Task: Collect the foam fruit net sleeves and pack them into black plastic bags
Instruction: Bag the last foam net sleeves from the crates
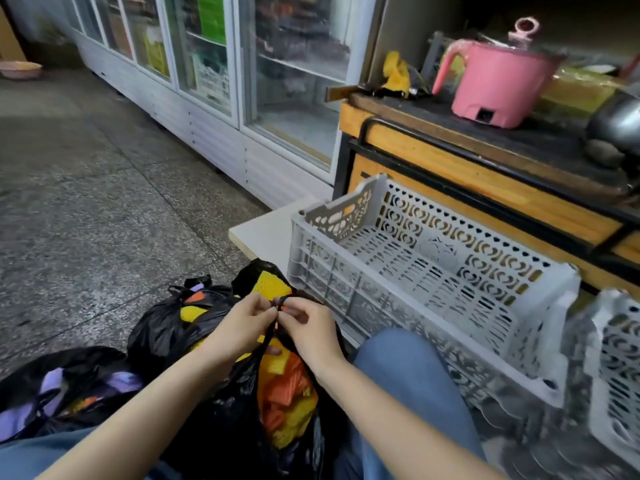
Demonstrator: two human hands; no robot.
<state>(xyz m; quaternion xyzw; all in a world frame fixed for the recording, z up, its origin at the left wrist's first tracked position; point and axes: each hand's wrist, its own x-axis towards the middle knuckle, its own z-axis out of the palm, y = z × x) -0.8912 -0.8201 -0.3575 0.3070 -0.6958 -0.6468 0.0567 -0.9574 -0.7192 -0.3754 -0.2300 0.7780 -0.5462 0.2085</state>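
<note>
1. A speckled grey stone floor [86,202] ran past a row of glass-door refrigerators [207,81]. At the right stood a wooden counter whose dark tabletop [519,133] carried a pink electric pot [495,84].
2. A grey perforated crate [433,271] rested on a white board [266,233] against the counter front, with a second crate [616,358] just beside it.
3. Three black plastic bags sat on the floor by the person's jeans-clad knees: a left bag [69,368] showing purple sleeves, a knotted bag [156,327] and an open bag [221,427] between the knees.
4. Yellow and orange foam net sleeves [287,386] filled the open bag.
5. The left hand [239,327] kept a narrow grip, pinching the bag's handle loops [282,301]. The right hand [311,330] pinched them too, fingertips almost meeting.
6. Both forearms reached forward, the hands joined above the bag's mouth.
</note>
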